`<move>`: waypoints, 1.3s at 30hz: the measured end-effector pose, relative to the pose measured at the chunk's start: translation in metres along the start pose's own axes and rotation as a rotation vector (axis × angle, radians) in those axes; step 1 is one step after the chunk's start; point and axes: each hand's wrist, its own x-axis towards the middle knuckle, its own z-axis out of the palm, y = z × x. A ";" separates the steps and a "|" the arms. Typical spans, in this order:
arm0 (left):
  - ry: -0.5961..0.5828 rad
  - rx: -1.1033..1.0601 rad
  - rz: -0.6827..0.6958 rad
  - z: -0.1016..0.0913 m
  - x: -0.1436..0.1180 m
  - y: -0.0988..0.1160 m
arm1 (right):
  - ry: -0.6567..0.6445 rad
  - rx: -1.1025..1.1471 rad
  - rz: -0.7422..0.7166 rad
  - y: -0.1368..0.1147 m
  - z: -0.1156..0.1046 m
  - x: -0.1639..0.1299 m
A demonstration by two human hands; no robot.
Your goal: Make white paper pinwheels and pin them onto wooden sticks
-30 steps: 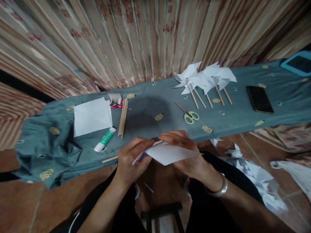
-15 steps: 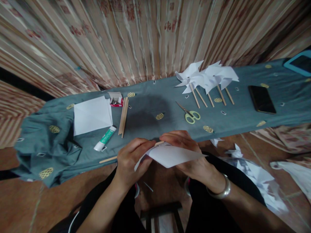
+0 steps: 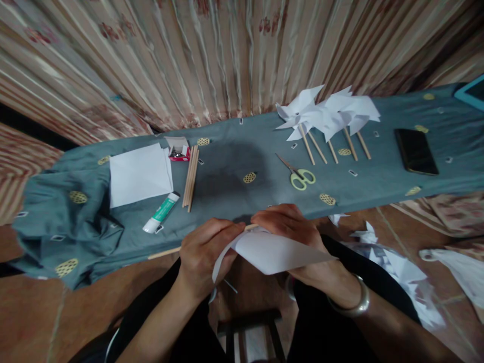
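Observation:
Close to my body, at the table's front edge, both hands are closed around a white paper pinwheel [image 3: 278, 249] and a wooden stick [image 3: 164, 253]. My left hand [image 3: 209, 252] wraps the stick, which sticks out to its left; a short end of it shows between my hands. A paper blade curves past the left fingers. My right hand [image 3: 291, 232] is closed at the pinwheel's centre, with its fingertips near the stick's end. Paper and knuckles hide the fingertips and the joint between paper and stick.
On the cloth-covered table [image 3: 227, 196] lie white paper sheets [image 3: 141, 174], a red box of pins [image 3: 179, 150], loose sticks [image 3: 191, 176], a glue stick [image 3: 161, 213], scissors [image 3: 300, 177], several pinwheels [image 3: 328, 113] and a phone [image 3: 416, 151]. Paper scraps [image 3: 401, 277] lie at the lower right.
The pinwheel has tilted slightly, its front blade hanging lower and farther right. Both hands keep their hold. The view has shifted a little.

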 end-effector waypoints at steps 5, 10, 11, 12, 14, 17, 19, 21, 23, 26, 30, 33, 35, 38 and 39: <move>-0.002 0.006 0.003 -0.001 0.000 0.002 | 0.016 0.030 0.002 -0.003 0.000 -0.001; -0.012 -0.011 -0.001 -0.001 -0.001 0.004 | 0.033 0.040 0.000 -0.006 0.001 -0.002; -0.015 -0.016 -0.005 -0.001 -0.002 0.004 | 0.027 0.042 0.002 -0.006 0.000 -0.002; -0.016 -0.019 -0.010 -0.001 -0.003 0.004 | 0.019 0.043 0.006 -0.007 0.000 -0.002; -0.030 -0.021 -0.029 -0.001 -0.005 0.003 | 0.006 0.041 0.014 -0.007 0.000 -0.003; -0.046 -0.016 -0.046 -0.002 -0.006 0.004 | 0.018 0.022 0.017 -0.007 0.000 -0.004; -0.038 -0.018 -0.043 -0.002 -0.006 0.005 | 0.026 0.008 0.012 -0.007 0.001 -0.004; -0.034 -0.018 -0.040 -0.003 -0.006 0.005 | 0.006 0.009 0.026 -0.007 0.001 -0.005; -0.043 -0.019 -0.053 -0.004 -0.006 0.006 | -0.009 0.020 0.034 -0.007 0.002 -0.005; -0.066 -0.021 -0.072 -0.005 -0.004 0.008 | 0.009 0.030 0.023 -0.007 0.002 -0.005; -0.054 -0.015 -0.056 -0.006 -0.002 0.010 | -0.014 0.075 0.043 -0.009 0.000 -0.003; -0.059 -0.028 -0.065 -0.006 -0.003 0.010 | -0.061 0.112 0.064 -0.010 -0.002 -0.003; -0.078 -0.036 -0.073 -0.005 -0.005 0.008 | -0.081 0.114 0.064 -0.009 -0.003 -0.003; -0.069 -0.064 -0.067 -0.002 -0.008 0.001 | -0.085 0.085 0.049 -0.006 -0.002 -0.002; -0.065 -0.074 -0.070 -0.001 -0.008 -0.002 | -0.086 0.071 0.047 -0.005 -0.002 -0.001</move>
